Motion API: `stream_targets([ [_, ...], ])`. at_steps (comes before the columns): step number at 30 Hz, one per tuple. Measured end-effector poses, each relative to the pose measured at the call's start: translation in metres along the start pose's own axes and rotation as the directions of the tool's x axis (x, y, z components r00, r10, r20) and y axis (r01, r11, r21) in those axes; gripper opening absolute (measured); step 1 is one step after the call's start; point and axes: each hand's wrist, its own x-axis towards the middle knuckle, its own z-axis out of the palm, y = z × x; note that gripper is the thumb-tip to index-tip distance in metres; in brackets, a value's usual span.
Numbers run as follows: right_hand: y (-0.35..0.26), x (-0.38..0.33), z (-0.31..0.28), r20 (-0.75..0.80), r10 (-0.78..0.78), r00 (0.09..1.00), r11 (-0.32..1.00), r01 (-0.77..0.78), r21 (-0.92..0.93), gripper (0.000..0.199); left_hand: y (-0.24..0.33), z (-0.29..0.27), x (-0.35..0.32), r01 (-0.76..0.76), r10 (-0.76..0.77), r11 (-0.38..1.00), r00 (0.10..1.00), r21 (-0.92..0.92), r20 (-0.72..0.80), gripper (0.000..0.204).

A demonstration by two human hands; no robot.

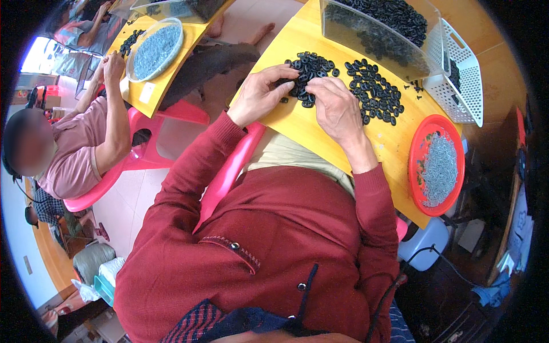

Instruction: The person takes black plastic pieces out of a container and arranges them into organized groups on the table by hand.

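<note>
A person in a maroon sweater (280,223) is sitting at a yellow table (394,163) that is stretching across the upper centre and right of the frame. At the left, a co-worker in a pink shirt (83,134) is sitting at another yellow table. A clear bin (343,31) is standing at the top, holding many black pieces, and a white perforated basket (472,91) is standing just beside it. At the right, a red bowl (416,177) is holding slender silvery pieces (439,174). The left hand (264,94) is curving at the pile's left edge, thumb and forefinger parted; the right hand (336,108) is bending its bunched fingers over the pile's right edge. Whether either is gripping a piece, one cannot tell. The pile of black oval pieces (311,64) is lying between them, upper centre; more loose ovals (374,91) are lying to its right.
</note>
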Motion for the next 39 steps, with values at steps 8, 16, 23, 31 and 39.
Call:
stream_targets([
  [8, -0.009, -0.009, -0.006, 0.031, -0.081, 0.996, 0.989, 0.084, -0.119, 0.019, 0.004, -0.01, -0.017, -0.039, 0.038, 0.998, 0.999, 0.051, 0.019, 0.026],
  [16, -0.016, -0.018, -0.008, 0.078, -0.086, 0.993, 0.982, 0.097, -0.161, 0.021, 0.004, -0.012, -0.025, -0.007, 0.01, 0.992, 1.0, -0.127, 0.023, 0.026],
  [23, -0.02, -0.024, -0.012, 0.098, -0.09, 0.991, 0.982, 0.105, -0.158, 0.022, 0.014, -0.008, -0.031, 0.068, -0.085, 0.972, 0.994, -0.225, -0.066, 0.024],
  [31, -0.023, -0.033, -0.021, 0.045, -0.092, 0.995, 0.985, 0.098, -0.14, 0.021, 0.067, 0.01, -0.089, 0.367, -0.496, 0.568, 0.867, -0.737, 0.049, 0.021],
  [39, -0.023, -0.038, -0.023, 0.037, -0.064, 0.997, 0.992, 0.067, -0.109, 0.018, 0.053, 0.009, -0.118, 0.701, -0.532, 0.001, 0.604, -0.713, 0.593, 0.023],
])
